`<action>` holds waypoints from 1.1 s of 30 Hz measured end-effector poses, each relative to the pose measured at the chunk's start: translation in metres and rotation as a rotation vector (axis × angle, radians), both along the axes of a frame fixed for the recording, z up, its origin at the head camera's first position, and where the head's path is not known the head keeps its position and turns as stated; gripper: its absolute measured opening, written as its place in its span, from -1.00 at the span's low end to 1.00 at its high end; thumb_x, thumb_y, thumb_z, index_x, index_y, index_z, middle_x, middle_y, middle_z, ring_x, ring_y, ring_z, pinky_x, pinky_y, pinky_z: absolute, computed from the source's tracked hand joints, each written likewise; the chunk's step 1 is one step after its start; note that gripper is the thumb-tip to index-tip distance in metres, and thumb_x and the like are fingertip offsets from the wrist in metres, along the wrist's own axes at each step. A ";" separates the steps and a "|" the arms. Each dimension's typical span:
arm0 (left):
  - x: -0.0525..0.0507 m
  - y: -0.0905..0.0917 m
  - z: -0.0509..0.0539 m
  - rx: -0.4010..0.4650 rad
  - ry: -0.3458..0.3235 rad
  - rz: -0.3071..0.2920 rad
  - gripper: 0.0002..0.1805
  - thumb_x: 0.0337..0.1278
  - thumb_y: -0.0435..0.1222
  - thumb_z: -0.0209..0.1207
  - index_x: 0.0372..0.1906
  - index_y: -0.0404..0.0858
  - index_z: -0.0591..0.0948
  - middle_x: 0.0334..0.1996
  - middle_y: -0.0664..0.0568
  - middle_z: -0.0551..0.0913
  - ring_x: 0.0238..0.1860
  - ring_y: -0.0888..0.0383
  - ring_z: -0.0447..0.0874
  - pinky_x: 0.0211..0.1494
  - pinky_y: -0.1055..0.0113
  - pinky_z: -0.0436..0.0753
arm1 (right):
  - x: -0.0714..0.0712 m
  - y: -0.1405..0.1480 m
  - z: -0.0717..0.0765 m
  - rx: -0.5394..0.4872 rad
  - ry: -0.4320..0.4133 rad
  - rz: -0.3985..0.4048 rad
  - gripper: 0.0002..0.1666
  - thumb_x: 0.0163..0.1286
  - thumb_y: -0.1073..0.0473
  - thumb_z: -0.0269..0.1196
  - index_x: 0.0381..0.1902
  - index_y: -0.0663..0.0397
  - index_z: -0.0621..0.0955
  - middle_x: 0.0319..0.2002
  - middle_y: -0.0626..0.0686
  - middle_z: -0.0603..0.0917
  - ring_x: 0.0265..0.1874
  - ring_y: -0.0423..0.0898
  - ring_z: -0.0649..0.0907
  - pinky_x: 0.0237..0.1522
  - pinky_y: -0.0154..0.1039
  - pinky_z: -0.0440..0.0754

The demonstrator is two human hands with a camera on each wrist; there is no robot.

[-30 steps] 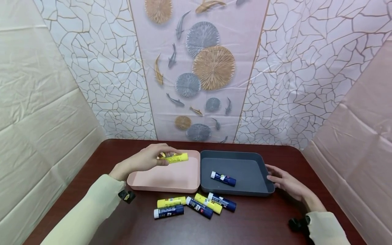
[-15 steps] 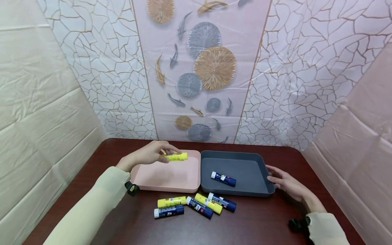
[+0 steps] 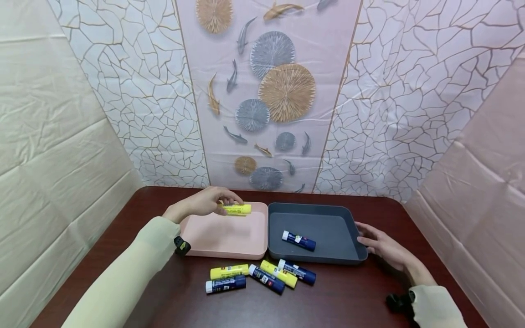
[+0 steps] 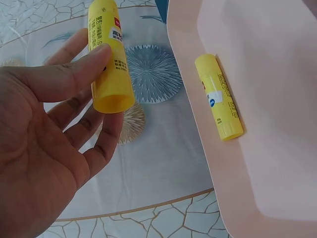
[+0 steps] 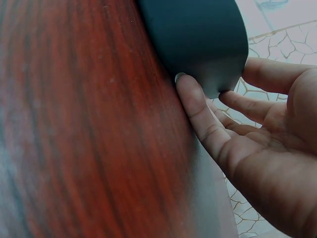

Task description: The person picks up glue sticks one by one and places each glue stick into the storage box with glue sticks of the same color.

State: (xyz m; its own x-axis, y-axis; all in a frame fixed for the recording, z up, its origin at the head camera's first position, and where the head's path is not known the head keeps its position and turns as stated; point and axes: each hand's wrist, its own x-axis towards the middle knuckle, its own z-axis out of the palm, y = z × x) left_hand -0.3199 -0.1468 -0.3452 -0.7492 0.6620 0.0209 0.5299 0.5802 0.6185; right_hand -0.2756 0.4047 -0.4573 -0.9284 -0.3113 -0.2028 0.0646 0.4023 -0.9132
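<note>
My left hand [image 3: 211,201] pinches a yellow glue stick [image 4: 111,59] between thumb and fingers, over the back of the pink tray [image 3: 229,246]. Another yellow glue stick [image 4: 219,96] lies inside that tray in the left wrist view; in the head view the hand mostly hides it. At the dark grey tray [image 3: 334,228], my right hand [image 3: 383,243] touches the outer right wall, thumb and fingers fairly straight in the right wrist view. A blue glue stick [image 3: 299,240] with a white cap lies in this tray.
In front of the trays, several glue sticks lie on the brown table [image 3: 328,300]: a yellow one [image 3: 229,272] beside a blue one [image 3: 225,284], and a yellow one [image 3: 279,274] between two blue ones. Patterned cloth [image 3: 266,136] stands behind the table.
My left hand and forearm have shifted slightly right and toward the back, with the yellow glue stick still held. My right hand stays at the dark tray's edge.
</note>
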 end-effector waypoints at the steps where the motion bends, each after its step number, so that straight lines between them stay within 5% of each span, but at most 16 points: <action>1: -0.002 0.001 0.000 -0.002 0.002 -0.001 -0.47 0.23 -0.58 0.29 0.21 -0.05 0.73 0.06 0.06 0.68 0.05 0.07 0.60 0.18 0.06 0.60 | 0.000 0.000 0.000 0.001 0.003 0.003 -0.11 0.63 0.06 0.16 0.68 0.19 0.01 0.48 0.41 0.20 0.34 0.26 0.44 0.13 -0.25 0.61; 23: -0.024 0.010 -0.004 -0.176 -0.008 -0.035 -0.47 0.23 -0.55 0.32 0.23 -0.05 0.70 0.01 0.02 0.66 0.05 0.06 0.61 0.17 0.10 0.61 | 0.002 0.000 0.001 -0.020 0.006 0.009 -0.12 0.64 0.08 0.15 0.68 0.20 -0.01 0.51 0.43 0.15 0.38 0.28 0.40 0.10 -0.31 0.61; 33: -0.036 0.008 -0.009 -0.172 -0.011 -0.028 -0.47 0.16 -0.57 0.36 0.18 -0.05 0.74 -0.06 0.05 0.68 -0.05 0.12 0.60 0.08 0.17 0.60 | 0.002 0.000 0.002 -0.032 0.003 0.013 -0.13 0.64 0.09 0.14 0.68 0.18 0.00 0.56 0.44 0.06 0.40 0.31 0.37 0.11 -0.29 0.62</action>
State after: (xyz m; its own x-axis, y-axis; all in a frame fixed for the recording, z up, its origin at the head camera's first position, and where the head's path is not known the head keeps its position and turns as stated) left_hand -0.3554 -0.1386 -0.3539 -0.7303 0.6754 -0.1026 0.5409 0.6633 0.5171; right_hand -0.2736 0.4046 -0.4557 -0.9249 -0.3294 -0.1897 0.0567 0.3739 -0.9257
